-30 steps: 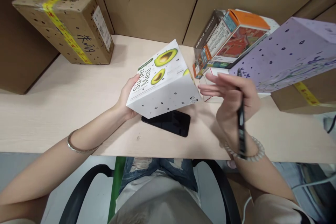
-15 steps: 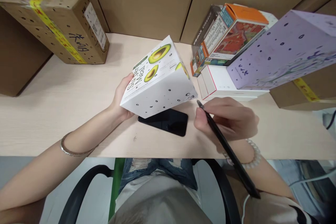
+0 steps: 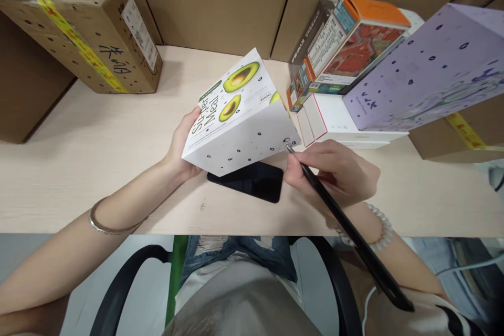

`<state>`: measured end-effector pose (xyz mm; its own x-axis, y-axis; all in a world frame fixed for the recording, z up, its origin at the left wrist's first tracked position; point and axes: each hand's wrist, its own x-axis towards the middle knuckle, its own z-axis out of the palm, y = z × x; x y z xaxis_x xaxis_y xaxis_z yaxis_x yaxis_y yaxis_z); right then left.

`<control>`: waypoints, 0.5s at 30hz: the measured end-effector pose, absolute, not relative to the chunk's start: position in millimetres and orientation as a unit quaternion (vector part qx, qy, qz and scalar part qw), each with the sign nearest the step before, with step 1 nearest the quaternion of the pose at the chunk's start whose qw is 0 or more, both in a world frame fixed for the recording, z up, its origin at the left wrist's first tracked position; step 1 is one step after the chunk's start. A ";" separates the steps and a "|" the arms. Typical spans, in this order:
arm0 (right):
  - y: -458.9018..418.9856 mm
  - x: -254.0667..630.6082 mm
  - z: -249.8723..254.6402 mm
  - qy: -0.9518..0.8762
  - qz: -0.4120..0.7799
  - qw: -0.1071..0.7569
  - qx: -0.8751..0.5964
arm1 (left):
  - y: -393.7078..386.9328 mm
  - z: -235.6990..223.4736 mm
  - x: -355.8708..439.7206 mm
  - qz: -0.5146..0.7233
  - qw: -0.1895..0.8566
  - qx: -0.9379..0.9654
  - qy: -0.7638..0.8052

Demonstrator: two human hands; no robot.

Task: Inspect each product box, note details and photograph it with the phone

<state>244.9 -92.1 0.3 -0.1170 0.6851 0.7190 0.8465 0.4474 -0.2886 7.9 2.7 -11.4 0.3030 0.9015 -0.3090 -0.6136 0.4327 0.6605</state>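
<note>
A white carton (image 3: 240, 139) with avocado pictures and "Super Meal" lettering is tilted above the table, held from its left side by my left hand (image 3: 181, 149). Small black ovals and dots mark its near face, with a few rings at the right corner. My right hand (image 3: 334, 170) is closed round a black pen (image 3: 338, 212). The pen's silver tip is at the near face's right end, by the rings; whether it touches I cannot tell. Under the carton lies a black phone (image 3: 255, 181), partly covered by it.
A brown cardboard box (image 3: 94, 37) with yellow tape stands at the back left. At the right are an orange box (image 3: 366, 37), white boxes (image 3: 338, 121) and a lilac box (image 3: 417, 73), the last also dotted with ovals. Cardboard panels (image 3: 220, 5) line the back.
My right hand has moved slightly left, bringing the pen tip from just off the carton's right corner onto the near face's right end. The carton has tilted a little; my left hand still holds it.
</note>
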 end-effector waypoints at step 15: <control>-75.7 238.4 4.5 -0.746 -0.127 0.546 -0.359 | -2.1 4.4 16.8 0.498 0.754 0.189 0.385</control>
